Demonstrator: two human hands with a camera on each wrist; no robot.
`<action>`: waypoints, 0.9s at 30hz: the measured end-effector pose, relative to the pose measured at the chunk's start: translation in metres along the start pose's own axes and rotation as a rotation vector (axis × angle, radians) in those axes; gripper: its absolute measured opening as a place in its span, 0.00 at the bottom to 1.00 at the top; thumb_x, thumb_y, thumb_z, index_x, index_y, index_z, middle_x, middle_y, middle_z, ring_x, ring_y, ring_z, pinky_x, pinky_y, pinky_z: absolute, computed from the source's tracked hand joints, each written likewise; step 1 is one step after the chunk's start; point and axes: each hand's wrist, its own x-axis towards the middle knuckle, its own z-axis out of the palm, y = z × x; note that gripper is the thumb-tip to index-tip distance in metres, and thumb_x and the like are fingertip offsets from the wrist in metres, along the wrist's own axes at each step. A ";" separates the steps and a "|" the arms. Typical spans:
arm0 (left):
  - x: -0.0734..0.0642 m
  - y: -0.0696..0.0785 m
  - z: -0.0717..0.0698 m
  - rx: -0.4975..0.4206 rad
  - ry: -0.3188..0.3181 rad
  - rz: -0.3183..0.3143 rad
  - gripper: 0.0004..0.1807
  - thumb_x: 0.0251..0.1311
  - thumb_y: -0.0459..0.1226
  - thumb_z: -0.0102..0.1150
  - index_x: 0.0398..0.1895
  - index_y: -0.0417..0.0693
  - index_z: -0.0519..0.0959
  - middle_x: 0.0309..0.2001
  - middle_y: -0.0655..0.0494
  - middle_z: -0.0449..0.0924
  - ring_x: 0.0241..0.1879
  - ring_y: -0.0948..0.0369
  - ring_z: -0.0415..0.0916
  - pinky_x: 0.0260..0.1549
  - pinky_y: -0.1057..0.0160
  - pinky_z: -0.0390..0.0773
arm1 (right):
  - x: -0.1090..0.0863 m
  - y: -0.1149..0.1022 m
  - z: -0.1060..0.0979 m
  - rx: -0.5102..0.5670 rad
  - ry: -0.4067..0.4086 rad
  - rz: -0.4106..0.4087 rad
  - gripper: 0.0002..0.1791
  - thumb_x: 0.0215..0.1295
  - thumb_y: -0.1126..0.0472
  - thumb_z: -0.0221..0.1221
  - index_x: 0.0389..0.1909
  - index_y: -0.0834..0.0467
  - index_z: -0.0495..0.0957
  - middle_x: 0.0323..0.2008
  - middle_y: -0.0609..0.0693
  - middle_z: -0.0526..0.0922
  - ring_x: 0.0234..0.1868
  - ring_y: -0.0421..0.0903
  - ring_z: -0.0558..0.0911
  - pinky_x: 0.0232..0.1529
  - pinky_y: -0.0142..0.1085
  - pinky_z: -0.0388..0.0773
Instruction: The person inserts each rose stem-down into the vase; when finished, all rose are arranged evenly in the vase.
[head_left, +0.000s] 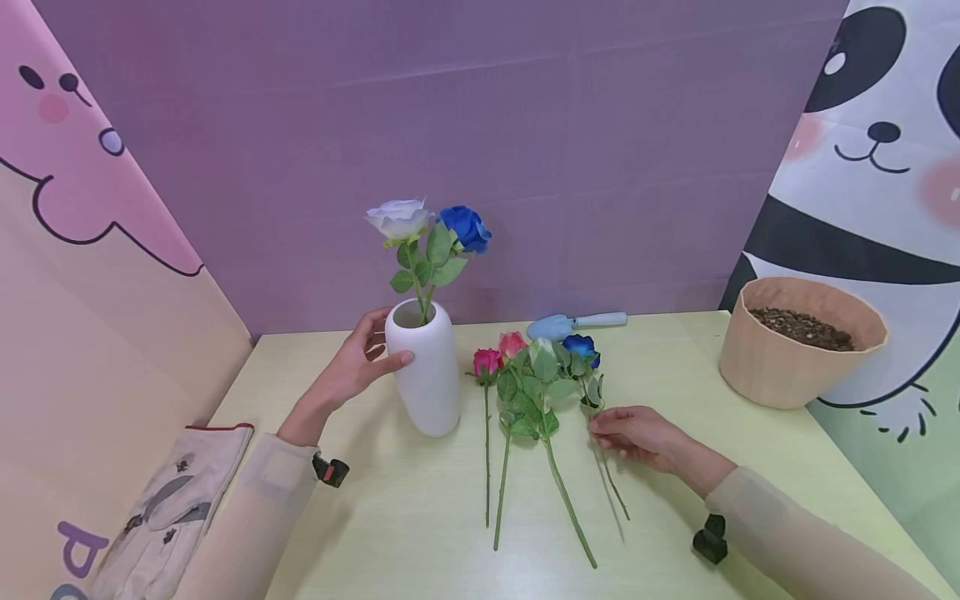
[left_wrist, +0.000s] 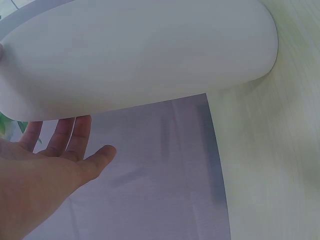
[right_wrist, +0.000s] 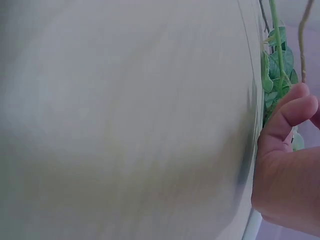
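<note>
A white vase stands on the table, holding a white rose and a blue rose. My left hand holds it near the rim, thumb on the near side and other fingers reaching behind. In the left wrist view, several fingers pass behind the vase's side. Right of the vase, my right hand pinches the stem of a second blue rose, its lower stem slightly off the table. Beside it lie a magenta rose, a pink rose and another white rose.
A light-blue hand trowel lies at the table's back edge, behind the flowers. At the back right stands a tan pot with dark soil inside. A pair of pale gloves lies at the left edge. A purple backdrop rises behind the table.
</note>
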 end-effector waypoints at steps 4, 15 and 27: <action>0.000 0.000 0.000 -0.002 -0.001 0.005 0.43 0.61 0.43 0.67 0.75 0.53 0.55 0.68 0.47 0.64 0.69 0.45 0.64 0.72 0.37 0.60 | 0.001 -0.002 0.000 0.003 0.025 0.012 0.21 0.72 0.53 0.59 0.56 0.65 0.74 0.36 0.42 0.85 0.32 0.34 0.80 0.26 0.26 0.73; -0.001 0.002 0.000 0.003 0.000 0.004 0.43 0.60 0.43 0.68 0.74 0.53 0.55 0.68 0.48 0.65 0.69 0.45 0.64 0.72 0.39 0.59 | 0.002 -0.004 0.000 0.072 -0.048 -0.026 0.26 0.71 0.57 0.60 0.61 0.71 0.71 0.37 0.42 0.89 0.32 0.32 0.83 0.28 0.25 0.75; -0.002 0.002 0.000 0.011 -0.002 -0.005 0.42 0.61 0.44 0.67 0.74 0.53 0.55 0.68 0.48 0.65 0.69 0.45 0.64 0.73 0.39 0.59 | -0.002 -0.020 0.000 0.080 -0.001 -0.111 0.28 0.70 0.56 0.62 0.63 0.69 0.72 0.40 0.43 0.88 0.38 0.34 0.86 0.38 0.27 0.83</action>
